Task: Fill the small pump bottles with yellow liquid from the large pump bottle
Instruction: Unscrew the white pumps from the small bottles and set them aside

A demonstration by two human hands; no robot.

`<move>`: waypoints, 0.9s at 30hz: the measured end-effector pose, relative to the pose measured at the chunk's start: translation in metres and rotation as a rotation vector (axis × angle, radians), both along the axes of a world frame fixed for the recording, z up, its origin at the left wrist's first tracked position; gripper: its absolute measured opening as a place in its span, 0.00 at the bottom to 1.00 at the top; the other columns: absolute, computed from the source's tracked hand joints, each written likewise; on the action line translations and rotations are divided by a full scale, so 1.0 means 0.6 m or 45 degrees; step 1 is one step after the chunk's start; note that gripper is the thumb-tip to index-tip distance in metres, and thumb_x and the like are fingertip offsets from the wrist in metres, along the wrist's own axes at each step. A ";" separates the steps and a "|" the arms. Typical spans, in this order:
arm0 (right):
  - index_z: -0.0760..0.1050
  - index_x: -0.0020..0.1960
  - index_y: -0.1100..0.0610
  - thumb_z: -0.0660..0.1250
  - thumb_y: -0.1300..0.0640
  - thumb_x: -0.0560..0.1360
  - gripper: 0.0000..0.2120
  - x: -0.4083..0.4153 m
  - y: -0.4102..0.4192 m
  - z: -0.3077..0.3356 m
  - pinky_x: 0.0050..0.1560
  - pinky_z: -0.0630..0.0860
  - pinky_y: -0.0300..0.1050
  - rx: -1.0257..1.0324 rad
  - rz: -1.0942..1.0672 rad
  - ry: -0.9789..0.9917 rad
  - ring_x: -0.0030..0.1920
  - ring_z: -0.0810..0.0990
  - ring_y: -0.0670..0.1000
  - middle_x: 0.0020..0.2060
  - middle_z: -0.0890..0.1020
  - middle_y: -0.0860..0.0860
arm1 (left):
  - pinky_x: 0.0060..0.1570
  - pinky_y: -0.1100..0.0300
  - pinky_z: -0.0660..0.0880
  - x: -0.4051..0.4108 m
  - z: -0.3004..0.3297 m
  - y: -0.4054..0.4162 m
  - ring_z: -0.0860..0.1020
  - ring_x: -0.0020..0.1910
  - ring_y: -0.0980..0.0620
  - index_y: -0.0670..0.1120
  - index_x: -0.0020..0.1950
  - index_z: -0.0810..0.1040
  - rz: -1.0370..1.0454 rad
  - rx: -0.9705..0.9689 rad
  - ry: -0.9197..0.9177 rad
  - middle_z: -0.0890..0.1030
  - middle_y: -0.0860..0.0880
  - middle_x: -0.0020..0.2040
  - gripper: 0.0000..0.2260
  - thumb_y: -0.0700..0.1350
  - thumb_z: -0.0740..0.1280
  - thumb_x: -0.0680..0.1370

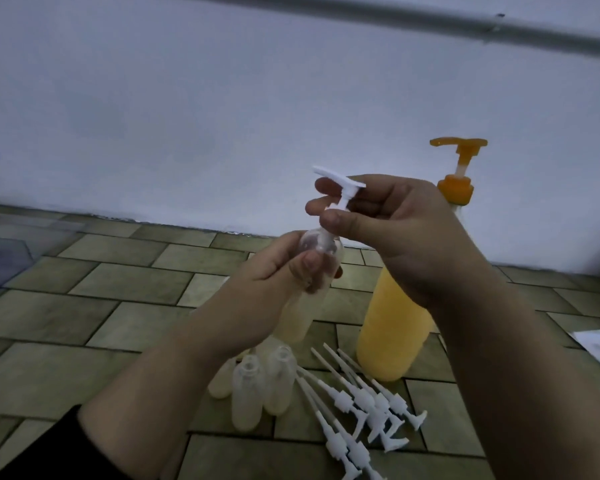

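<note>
Looks like capping time: left hand (pixel 257 282) grips a filled small pump bottle (pixel 305 289) in mid-air while right hand (pixel 399 233) pinches its white pump head (pixel 336 188), probably screwing it down. Next it needs twisting snug. Large pump bottle (pixel 395 327) sits just behind, loose pump heads (pixel 364 407) and uncapped bottles (pixel 253 382) below, so set-down room's tight.

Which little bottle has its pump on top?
The small bottle held up in the left hand; the right hand pinches its white pump. The standing bottles are open.
</note>
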State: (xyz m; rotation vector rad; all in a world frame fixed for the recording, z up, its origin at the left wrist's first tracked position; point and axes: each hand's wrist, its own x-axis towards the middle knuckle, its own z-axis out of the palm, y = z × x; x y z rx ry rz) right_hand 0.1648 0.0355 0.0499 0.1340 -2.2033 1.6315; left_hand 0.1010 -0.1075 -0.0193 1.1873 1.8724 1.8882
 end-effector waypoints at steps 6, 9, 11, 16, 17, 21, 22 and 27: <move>0.71 0.66 0.53 0.74 0.56 0.65 0.30 0.004 0.027 -0.004 0.49 0.77 0.39 -0.061 -0.166 -0.026 0.45 0.83 0.45 0.43 0.84 0.51 | 0.39 0.67 0.73 -0.008 0.003 -0.003 0.75 0.40 0.61 0.53 0.53 0.75 0.073 -0.103 0.105 0.79 0.56 0.44 0.14 0.57 0.58 0.74; 0.72 0.64 0.49 0.76 0.47 0.53 0.39 0.001 0.011 -0.013 0.46 0.78 0.35 -0.037 -0.198 -0.037 0.46 0.82 0.41 0.44 0.83 0.48 | 0.40 0.67 0.72 -0.004 0.001 0.001 0.76 0.41 0.63 0.54 0.54 0.74 0.055 -0.140 0.154 0.80 0.60 0.45 0.13 0.58 0.58 0.74; 0.73 0.64 0.51 0.78 0.49 0.52 0.40 0.001 0.018 -0.012 0.47 0.79 0.39 -0.074 -0.258 -0.023 0.46 0.83 0.45 0.43 0.83 0.50 | 0.40 0.68 0.72 -0.005 0.000 0.000 0.76 0.41 0.63 0.54 0.53 0.74 0.067 -0.102 0.132 0.79 0.60 0.44 0.13 0.57 0.58 0.74; 0.75 0.61 0.54 0.75 0.50 0.57 0.32 0.001 0.015 -0.015 0.46 0.76 0.38 -0.097 -0.250 -0.018 0.44 0.83 0.46 0.38 0.84 0.50 | 0.40 0.68 0.73 -0.006 -0.002 -0.002 0.76 0.41 0.62 0.55 0.53 0.74 0.078 -0.100 0.136 0.80 0.58 0.45 0.13 0.60 0.59 0.74; 0.76 0.61 0.53 0.75 0.49 0.56 0.33 -0.001 0.010 -0.015 0.45 0.77 0.37 -0.083 -0.235 -0.010 0.44 0.84 0.47 0.38 0.84 0.51 | 0.40 0.68 0.73 -0.004 -0.003 0.000 0.76 0.41 0.64 0.55 0.53 0.74 0.063 -0.106 0.140 0.80 0.59 0.45 0.13 0.59 0.58 0.74; 0.75 0.60 0.53 0.77 0.55 0.61 0.29 0.002 0.019 -0.007 0.47 0.76 0.40 -0.047 -0.310 -0.029 0.43 0.84 0.46 0.38 0.85 0.49 | 0.43 0.67 0.74 -0.006 -0.009 -0.005 0.78 0.47 0.59 0.56 0.53 0.75 0.054 -0.054 0.082 0.79 0.60 0.45 0.13 0.60 0.59 0.74; 0.76 0.60 0.53 0.77 0.55 0.62 0.27 0.004 0.021 -0.006 0.47 0.75 0.42 -0.036 -0.324 -0.040 0.43 0.84 0.45 0.38 0.85 0.49 | 0.45 0.65 0.75 -0.008 -0.010 -0.008 0.78 0.48 0.57 0.56 0.52 0.75 0.045 -0.047 0.060 0.79 0.59 0.45 0.13 0.60 0.59 0.75; 0.81 0.49 0.54 0.78 0.54 0.59 0.19 -0.002 -0.006 -0.010 0.45 0.80 0.41 0.064 -0.254 -0.004 0.42 0.83 0.46 0.39 0.84 0.50 | 0.44 0.70 0.72 -0.004 -0.012 0.001 0.77 0.48 0.60 0.53 0.52 0.75 -0.010 -0.044 0.084 0.79 0.59 0.44 0.11 0.55 0.58 0.76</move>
